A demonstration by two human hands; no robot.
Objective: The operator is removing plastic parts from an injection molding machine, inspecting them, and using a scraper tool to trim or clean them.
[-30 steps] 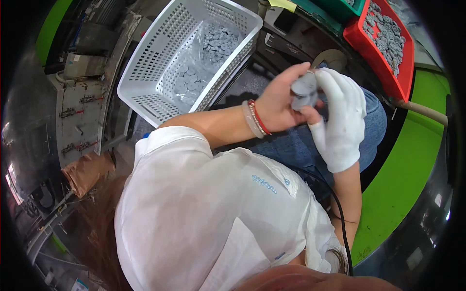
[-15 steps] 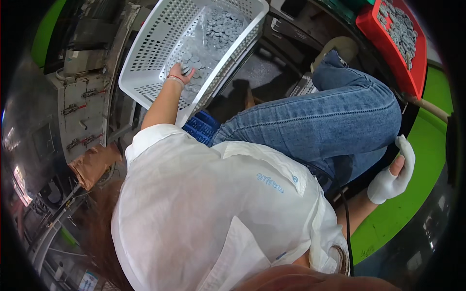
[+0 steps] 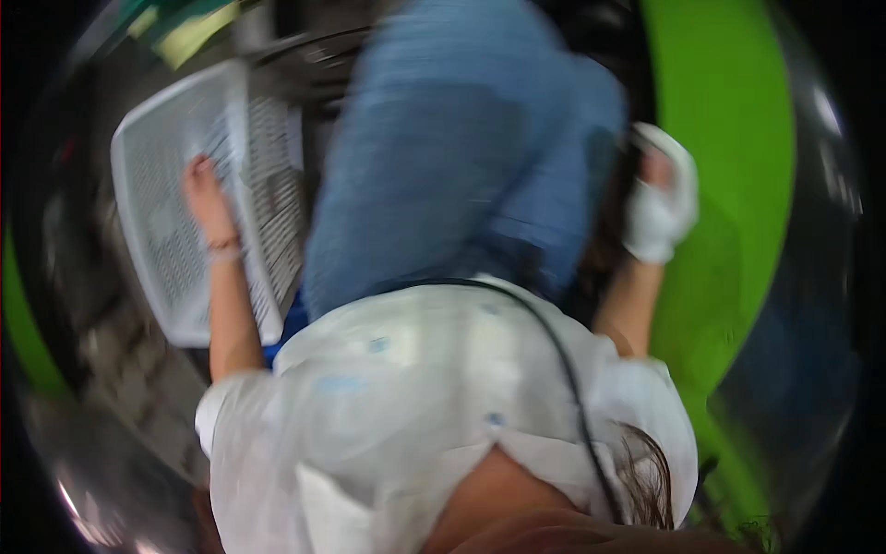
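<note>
My bare left hand [image 3: 209, 198], with a band at its wrist, is over the white perforated basket [image 3: 266, 305] on my left. Motion blur smears its fingers, and whether anything is in them does not show. The basket's contents are also too blurred to make out. On my right, my right hand [image 3: 661, 198] wears a white glove that leaves the thumb bare. Its fingers are bent in a loose curve, apart from the thumb, and no object shows in them. That hand is beside my knee, at the edge of a green surface [image 3: 729, 175].
My legs in blue jeans [image 3: 434, 175] fill the middle, between basket and green surface. A black cable [image 3: 554, 342] runs across my white shirt. Something blue [image 3: 293, 319] shows under the basket. Yellow and green shapes [image 3: 198, 35] blur at the far left.
The whole view has swung, so the basket now appears farther left and my legs more upright. My left hand was among grey discs in the basket. The red bin of grey pieces has left the view.
</note>
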